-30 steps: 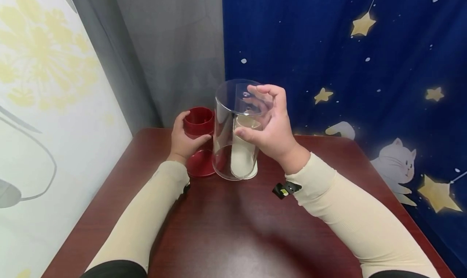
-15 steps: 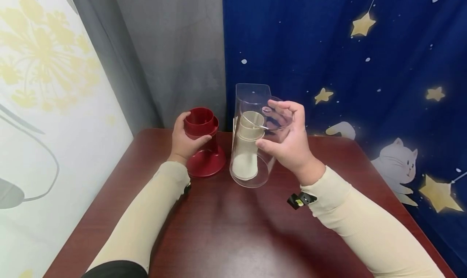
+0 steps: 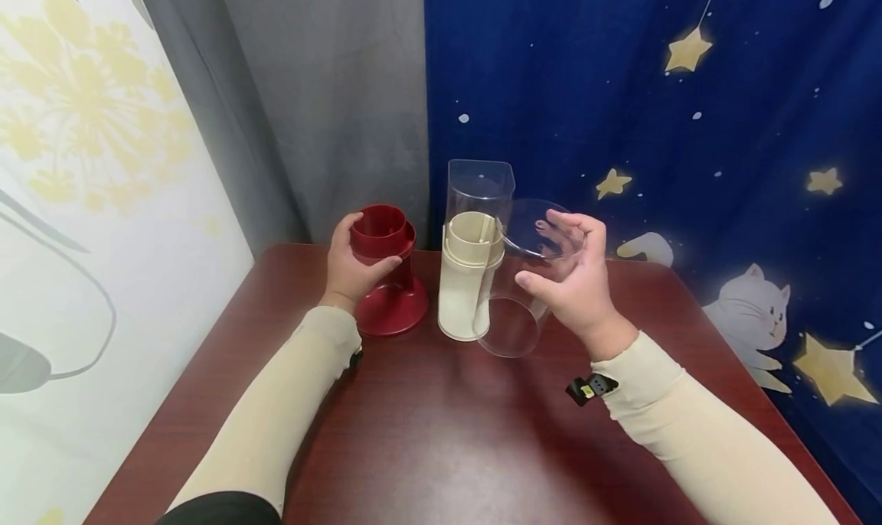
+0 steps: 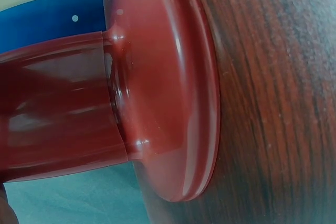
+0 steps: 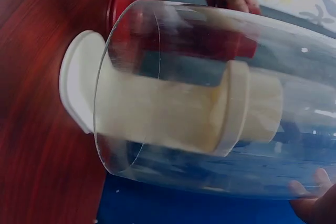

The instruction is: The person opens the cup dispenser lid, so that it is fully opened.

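While left hand point(image 3: 350, 271) gripped red stand point(image 3: 405, 272) | right hand point(image 3: 580, 284) held tube point(image 3: 511, 303) right of white stand point(image 3: 459, 295) | both stands upright; tube on neither; work judged unfinished

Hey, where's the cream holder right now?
In the head view, the cream holder stands upright on the table, just right of the red holder, its right side partly behind the clear cylinder in the right hand.
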A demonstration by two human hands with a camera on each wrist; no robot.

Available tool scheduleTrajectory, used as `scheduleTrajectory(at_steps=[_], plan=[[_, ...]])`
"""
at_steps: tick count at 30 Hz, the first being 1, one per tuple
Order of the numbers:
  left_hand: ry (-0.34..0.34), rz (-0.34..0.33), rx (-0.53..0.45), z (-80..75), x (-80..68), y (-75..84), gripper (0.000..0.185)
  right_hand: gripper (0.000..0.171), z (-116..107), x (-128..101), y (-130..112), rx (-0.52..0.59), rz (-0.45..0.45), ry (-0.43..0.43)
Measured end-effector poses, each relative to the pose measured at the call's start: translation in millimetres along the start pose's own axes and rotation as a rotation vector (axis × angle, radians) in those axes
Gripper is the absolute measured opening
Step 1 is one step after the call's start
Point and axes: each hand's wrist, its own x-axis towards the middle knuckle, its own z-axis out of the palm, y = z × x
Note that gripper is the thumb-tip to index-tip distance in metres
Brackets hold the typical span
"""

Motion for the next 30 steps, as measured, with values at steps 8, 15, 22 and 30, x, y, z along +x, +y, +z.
scheduleTrajectory(at_steps=[8, 15, 22, 30], plan=[[-0.004, -0.002, -0.005, 0.5, -1.2, -0.6, 0.094, 0.089, -15.7, -2.2, 19.2, -0.070, 0.024, 0.066], [-0.010, -0.016, -0.011, -0.1, -1.7, 2.1, 0.094, 0.087, -24.2, -0.3, 34.7, -0.069, 0.020, 0.136], [-0.009, -0.016, -0.010, 0.7, -1.6, 2.3, 0.094, 0.090, -28.7, 0.6, 49.6, -0.057, -0.006, 0.146], [-0.011, -0.028, -0.006, 0.8, -1.5, 3.4, 0.095, 0.090, -31.2, 2.3, 66.3, -0.050, 0.002, 0.173]])
